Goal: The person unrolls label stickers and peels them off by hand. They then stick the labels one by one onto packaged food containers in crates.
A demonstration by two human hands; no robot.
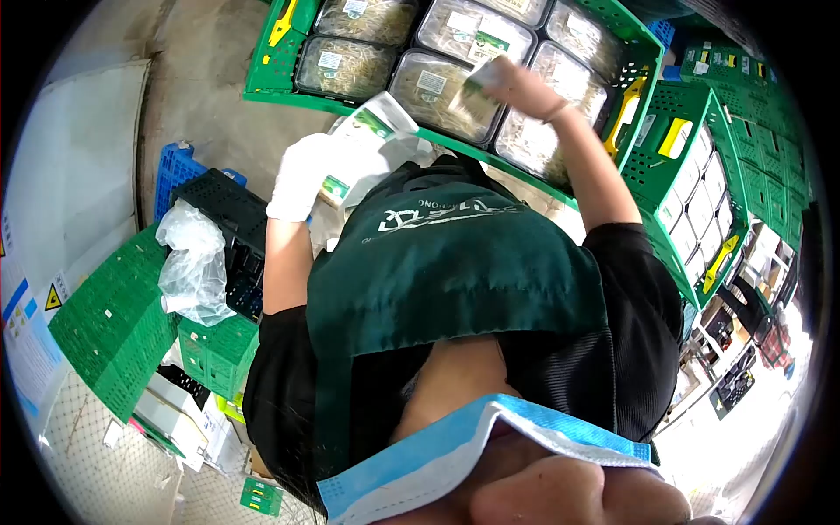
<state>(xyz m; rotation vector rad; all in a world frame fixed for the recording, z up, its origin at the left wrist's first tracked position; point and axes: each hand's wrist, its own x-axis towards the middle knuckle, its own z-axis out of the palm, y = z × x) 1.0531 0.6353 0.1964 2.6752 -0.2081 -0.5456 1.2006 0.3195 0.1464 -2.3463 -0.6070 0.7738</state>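
Observation:
My left hand (302, 178), in a white glove, is closed at the edge of a white-and-green packet (372, 122) in front of the apron; glare hides its separate fingers. Another green-printed piece (334, 187) shows beside the glove. My bare right hand (523, 89) pinches a small printed card (486, 80), blurred by motion, above the clear-lidded trays. These trays (433, 96) hold pale, stringy contents and sit in a green crate (647, 66). Most lids bear white labels, and a green-and-white card (490, 45) lies on one tray.
To the right stands another green crate (678, 103) of packed trays, with stacked green crates (766, 140) beyond. At the left are a black crate (219, 197), a blue crate (172, 179), a crumpled plastic bag (192, 262) and green crates (114, 324).

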